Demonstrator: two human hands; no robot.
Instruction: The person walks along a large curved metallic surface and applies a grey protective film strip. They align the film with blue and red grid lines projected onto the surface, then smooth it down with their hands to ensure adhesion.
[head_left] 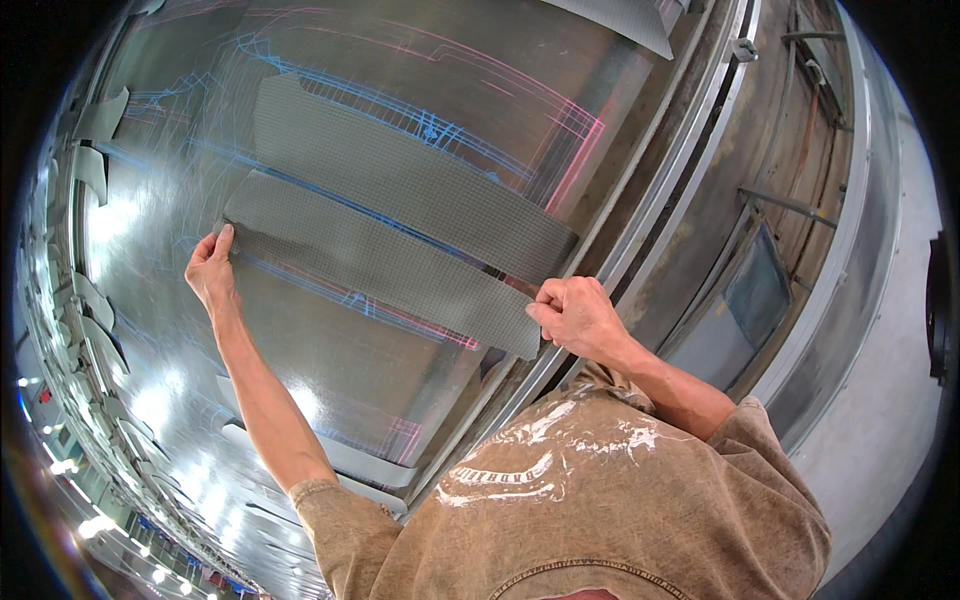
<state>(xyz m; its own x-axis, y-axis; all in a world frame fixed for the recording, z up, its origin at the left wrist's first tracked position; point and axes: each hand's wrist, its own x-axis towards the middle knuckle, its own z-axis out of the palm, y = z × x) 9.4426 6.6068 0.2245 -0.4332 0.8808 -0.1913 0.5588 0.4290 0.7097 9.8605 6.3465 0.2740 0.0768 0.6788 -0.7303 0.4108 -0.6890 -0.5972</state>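
Note:
A long grey strip with a fine grid texture [380,255] stretches across a dark, shiny worktop [300,310] marked with blue and pink lines. At its left end, my left hand [212,265] pinches the corner between thumb and fingers. The right end is gripped by my right hand [578,315], close to the worktop's near right edge. Just beyond the strip lies a wider grey sheet of the same texture [400,165], separated from it by a narrow gap. Neither hand touches that sheet.
Metal rails [690,150] run along the worktop's right side, beside a recess with a bluish panel [757,285]. Another grey piece [635,22] lies at the top right. Several curved grey offcuts [102,118] line the left edge, and a pale strip [350,460] sits near my left arm.

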